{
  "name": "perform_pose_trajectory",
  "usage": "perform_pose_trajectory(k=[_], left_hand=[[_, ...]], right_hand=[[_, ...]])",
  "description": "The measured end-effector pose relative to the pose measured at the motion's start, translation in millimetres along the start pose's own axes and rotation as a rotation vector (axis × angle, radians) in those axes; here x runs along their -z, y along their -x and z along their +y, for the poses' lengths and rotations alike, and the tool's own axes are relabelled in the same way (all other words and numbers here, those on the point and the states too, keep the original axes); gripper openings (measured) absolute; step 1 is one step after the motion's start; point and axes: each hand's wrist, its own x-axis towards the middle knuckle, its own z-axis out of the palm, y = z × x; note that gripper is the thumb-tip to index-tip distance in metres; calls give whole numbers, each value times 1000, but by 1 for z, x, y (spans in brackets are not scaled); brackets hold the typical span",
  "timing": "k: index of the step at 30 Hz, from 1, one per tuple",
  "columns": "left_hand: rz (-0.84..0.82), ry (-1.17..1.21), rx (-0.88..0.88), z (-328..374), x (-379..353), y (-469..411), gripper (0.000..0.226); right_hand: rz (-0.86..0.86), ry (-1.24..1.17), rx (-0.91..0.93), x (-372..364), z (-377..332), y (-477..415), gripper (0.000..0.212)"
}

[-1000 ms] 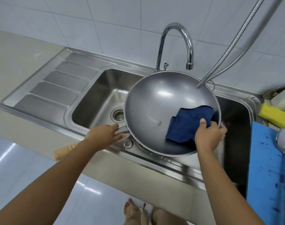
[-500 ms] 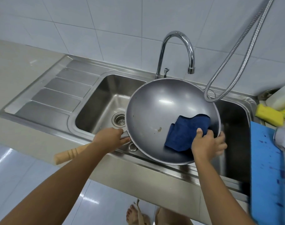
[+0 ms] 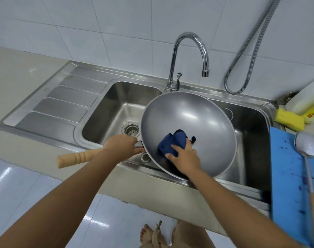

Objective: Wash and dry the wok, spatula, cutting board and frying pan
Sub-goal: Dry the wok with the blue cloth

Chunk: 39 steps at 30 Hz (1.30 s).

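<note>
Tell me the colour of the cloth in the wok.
Dark blue cloth, seen in the head view.

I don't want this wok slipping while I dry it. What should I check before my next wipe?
1. Left hand gripping the wok by its handle: ok.
2. Right hand holding the blue cloth against the wok's inner wall: ok.
3. Faucet not running: ok, no stream is visible.
4. Wok held over the sink: ok.
5. Whole inner surface dry: cannot tell, because glare hides any moisture.
6. Spatula lying apart from the wok on the cutting board: ok.
</note>
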Motion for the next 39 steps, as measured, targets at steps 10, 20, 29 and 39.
perform_pose_trajectory(k=[10, 20, 29, 39], left_hand=[[31, -31, -37, 7, 8, -2, 52], [25, -74, -68, -4, -14, 17, 50], [62, -73, 35, 3, -9, 32, 52], [39, -46, 37, 4, 5, 23, 55]], right_hand=[[54, 267, -108, 29, 64, -12, 53], [-11, 17, 70, 8, 25, 14, 56], [2, 432, 32, 23, 55, 3, 68], [-130, -448, -6, 14, -15, 31, 47]])
